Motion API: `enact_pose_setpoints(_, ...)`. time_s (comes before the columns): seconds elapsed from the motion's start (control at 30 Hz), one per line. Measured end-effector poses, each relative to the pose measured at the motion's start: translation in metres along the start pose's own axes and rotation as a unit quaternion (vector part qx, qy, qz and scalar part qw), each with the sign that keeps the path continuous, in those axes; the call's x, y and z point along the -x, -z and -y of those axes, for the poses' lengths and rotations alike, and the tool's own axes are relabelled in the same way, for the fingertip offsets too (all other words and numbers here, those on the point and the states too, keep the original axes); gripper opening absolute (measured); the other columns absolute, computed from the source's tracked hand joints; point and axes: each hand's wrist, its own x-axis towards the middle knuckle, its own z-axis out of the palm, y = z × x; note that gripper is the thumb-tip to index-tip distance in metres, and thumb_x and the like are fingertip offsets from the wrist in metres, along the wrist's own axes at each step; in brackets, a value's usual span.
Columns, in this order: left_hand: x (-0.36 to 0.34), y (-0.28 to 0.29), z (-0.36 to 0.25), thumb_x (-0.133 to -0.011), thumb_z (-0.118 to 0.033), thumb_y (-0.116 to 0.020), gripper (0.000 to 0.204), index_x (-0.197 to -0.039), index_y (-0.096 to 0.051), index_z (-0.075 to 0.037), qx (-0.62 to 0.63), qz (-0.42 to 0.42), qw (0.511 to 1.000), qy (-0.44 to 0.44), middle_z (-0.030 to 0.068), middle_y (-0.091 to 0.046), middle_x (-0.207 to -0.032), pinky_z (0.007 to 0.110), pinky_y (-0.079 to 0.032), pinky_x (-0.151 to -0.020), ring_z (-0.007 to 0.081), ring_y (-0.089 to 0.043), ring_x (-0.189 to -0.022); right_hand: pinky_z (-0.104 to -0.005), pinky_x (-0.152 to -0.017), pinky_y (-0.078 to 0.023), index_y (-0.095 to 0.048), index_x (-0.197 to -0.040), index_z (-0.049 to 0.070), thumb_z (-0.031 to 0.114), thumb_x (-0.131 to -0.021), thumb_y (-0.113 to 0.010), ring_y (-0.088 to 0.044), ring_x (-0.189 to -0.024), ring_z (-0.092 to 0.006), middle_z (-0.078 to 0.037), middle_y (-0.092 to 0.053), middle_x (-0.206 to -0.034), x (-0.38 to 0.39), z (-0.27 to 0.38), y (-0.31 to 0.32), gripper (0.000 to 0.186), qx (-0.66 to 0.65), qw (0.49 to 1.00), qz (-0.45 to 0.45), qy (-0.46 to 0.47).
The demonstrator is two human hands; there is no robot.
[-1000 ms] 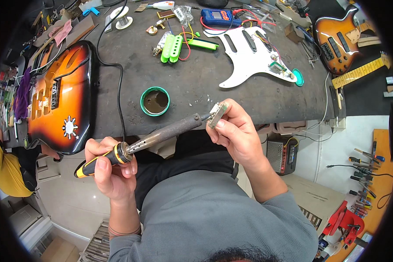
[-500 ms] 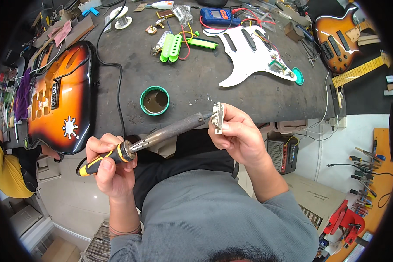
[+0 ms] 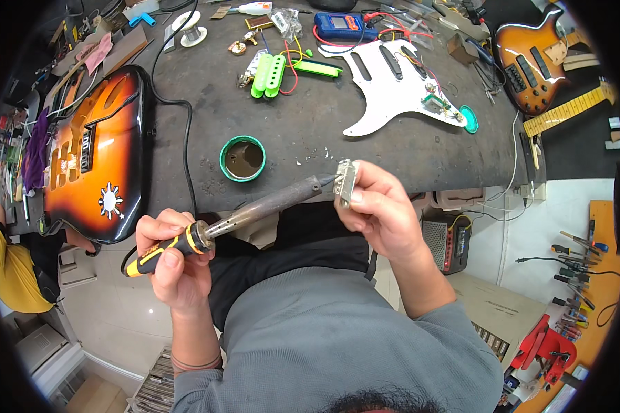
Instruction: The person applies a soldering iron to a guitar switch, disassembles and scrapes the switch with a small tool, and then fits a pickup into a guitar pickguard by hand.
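My left hand [image 3: 179,268] is closed around the black-and-yellow handle of a soldering iron [image 3: 265,208]. The iron's metal barrel slants up to the right, and its tip meets or nearly meets the part in my other hand; exact contact is too small to tell. Between thumb and fingers, my right hand [image 3: 387,219] pinches a small metal selector switch [image 3: 344,184], upright and slightly tilted, its terminals facing the iron. Both hands are raised at the bench's near edge. A round green tub [image 3: 243,180] with brown paste inside stands just beyond the iron.
On the dark bench [image 3: 296,127] lie a sunburst guitar body [image 3: 127,175], a white pickguard [image 3: 375,103], green pickup covers [image 3: 273,77], a solder spool [image 3: 193,36] and a blue multimeter [image 3: 341,26]. A black cord [image 3: 187,144] runs down beside the guitar body. A person in yellow [image 3: 14,268] is at far left.
My right hand has tilted the switch a little, so more of its broad side shows. The soldering iron and my left hand have hardly moved.
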Motion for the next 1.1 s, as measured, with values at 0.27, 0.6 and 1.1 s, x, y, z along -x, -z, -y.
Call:
enact_pose_setpoints(0.27,-0.005,0.011,-0.01,-0.095,-0.022,-0.067,0.026,-0.109,-0.055,-0.003,0.019,-0.044,0.998,-0.048,0.0115,-0.055,-0.088,0.028,-0.045,-0.052,0.0144,-0.05,-0.064,-0.0312,-0.052,-0.041,-0.063,-0.091,0.005,0.001,-0.092,-0.066,-0.051,-0.05,-0.0138,-0.006,-0.055,-0.061,0.008,0.012,-0.002,0.005,0.542,0.778,-0.247,0.2)
enact_pose_setpoints(0.6,0.0,0.006,-0.005,-0.096,-0.025,-0.069,0.029,-0.11,-0.055,-0.003,0.014,-0.046,0.998,-0.048,0.0112,-0.055,-0.086,0.027,-0.046,-0.052,0.0134,-0.05,-0.062,-0.0232,-0.055,-0.028,-0.061,-0.1,0.003,0.006,-0.102,-0.059,-0.038,-0.062,-0.0026,0.007,-0.051,-0.075,0.014,0.011,0.019,0.004,0.24,0.96,-0.122,0.079)
enact_pose_setpoints(1.1,0.006,-0.009,-0.002,-0.099,-0.027,-0.067,0.029,-0.108,-0.053,-0.003,0.008,-0.009,1.0,-0.02,0.0099,-0.053,-0.084,0.024,-0.046,-0.049,0.0098,-0.046,-0.06,-0.0241,-0.055,-0.027,-0.057,-0.109,0.006,0.01,-0.103,-0.057,-0.034,-0.064,-0.0042,0.003,-0.05,-0.083,0.01,-0.005,0.017,0.008,0.021,0.998,0.045,0.04)
